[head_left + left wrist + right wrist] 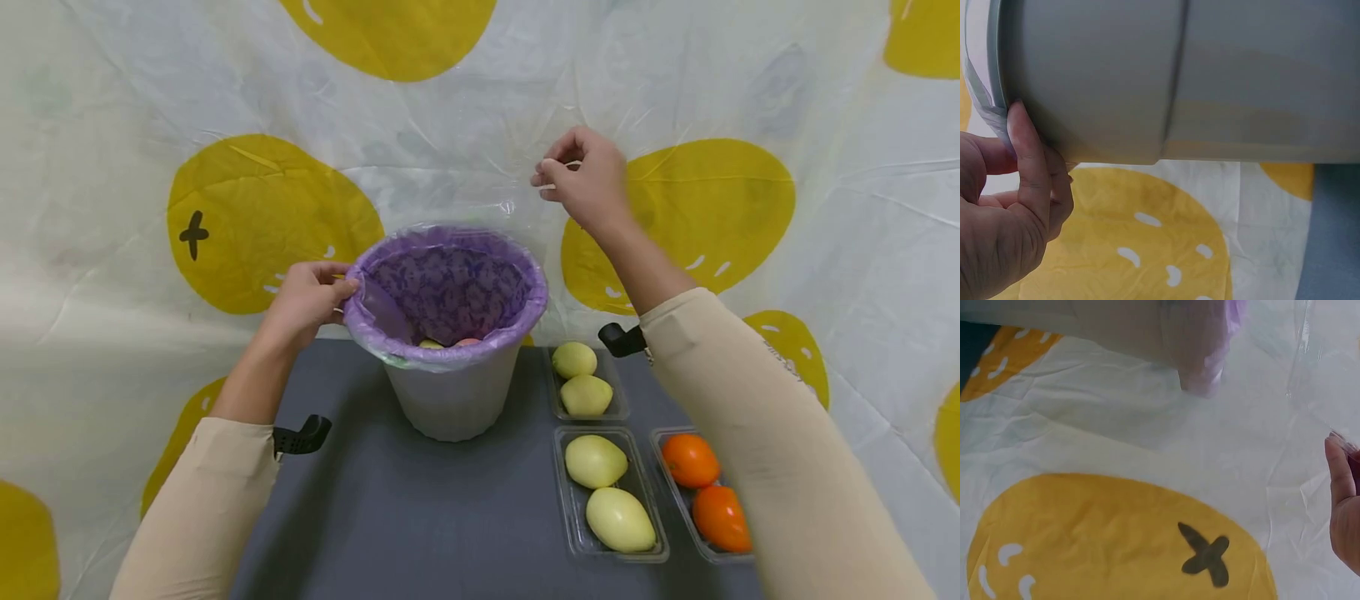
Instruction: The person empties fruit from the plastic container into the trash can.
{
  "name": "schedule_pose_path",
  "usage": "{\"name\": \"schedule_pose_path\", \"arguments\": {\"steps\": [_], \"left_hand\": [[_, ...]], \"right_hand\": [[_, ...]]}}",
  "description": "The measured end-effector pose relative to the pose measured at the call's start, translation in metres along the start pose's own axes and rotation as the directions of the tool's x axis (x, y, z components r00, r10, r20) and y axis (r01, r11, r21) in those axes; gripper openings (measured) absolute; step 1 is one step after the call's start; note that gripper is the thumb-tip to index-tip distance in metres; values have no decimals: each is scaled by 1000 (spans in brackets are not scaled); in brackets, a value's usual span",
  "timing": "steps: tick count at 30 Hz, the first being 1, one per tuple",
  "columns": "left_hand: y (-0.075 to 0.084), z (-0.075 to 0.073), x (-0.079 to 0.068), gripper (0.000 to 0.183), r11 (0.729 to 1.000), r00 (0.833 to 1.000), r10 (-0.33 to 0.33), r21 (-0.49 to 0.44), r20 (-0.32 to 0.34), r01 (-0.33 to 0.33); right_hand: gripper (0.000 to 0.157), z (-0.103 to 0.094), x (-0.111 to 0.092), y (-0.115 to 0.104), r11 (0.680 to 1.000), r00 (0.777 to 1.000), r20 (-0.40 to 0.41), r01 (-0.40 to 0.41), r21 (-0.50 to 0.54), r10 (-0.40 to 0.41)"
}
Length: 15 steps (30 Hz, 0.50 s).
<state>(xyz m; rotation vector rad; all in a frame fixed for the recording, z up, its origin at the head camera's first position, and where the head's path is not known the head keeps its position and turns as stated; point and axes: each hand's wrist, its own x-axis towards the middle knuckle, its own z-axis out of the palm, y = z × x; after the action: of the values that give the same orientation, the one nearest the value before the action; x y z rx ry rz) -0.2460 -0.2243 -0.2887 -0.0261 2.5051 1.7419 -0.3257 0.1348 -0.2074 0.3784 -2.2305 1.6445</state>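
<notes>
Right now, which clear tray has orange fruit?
The tray farthest right: the two fruits showing in it are orange. The back tray and front left tray hold pale yellow-green ones.

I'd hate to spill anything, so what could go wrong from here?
The left hand pinches one side of the purple plastic liner at the rim of the pale, round, tapered bin; a hard tug might drag the liner loose or tip the bin.
The right hand pinches what looks like thin, clear plastic film, which could slip or tear.
The beige right sleeve overlaps the clear rectangular plastic tray in the head view; lowering that arm might knock it.
</notes>
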Motion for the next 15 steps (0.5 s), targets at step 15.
{"name": "schedule_pose_path", "arguments": {"steps": [15], "left_hand": [[3, -5, -1, 52, 1000, 1000, -13, 15, -21, 13]], "right_hand": [[9, -54, -39, 34, 898, 994, -80, -32, 440, 74]]}}
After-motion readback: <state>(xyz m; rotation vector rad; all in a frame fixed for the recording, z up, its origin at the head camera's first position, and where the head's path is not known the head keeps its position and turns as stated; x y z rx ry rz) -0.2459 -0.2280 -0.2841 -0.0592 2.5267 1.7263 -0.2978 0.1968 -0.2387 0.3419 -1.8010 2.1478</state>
